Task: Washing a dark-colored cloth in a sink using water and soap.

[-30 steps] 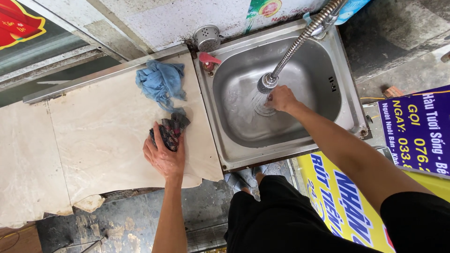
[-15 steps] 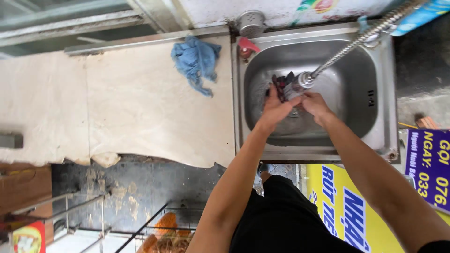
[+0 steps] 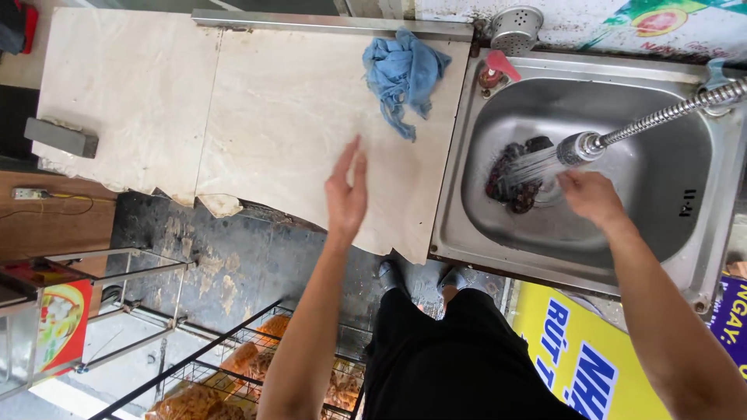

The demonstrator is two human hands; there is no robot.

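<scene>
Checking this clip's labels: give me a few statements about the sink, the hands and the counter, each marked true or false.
1. Water from the spray head hits a dark clump in the sink. True.
2. The left hand grips the blue cloth. False: it is open over the counter, holding nothing, apart from the cloth.
3. The right hand is over the sink, below the spray head. True.
4. The blue cloth lies in the sink. False: it lies on the counter.
</scene>
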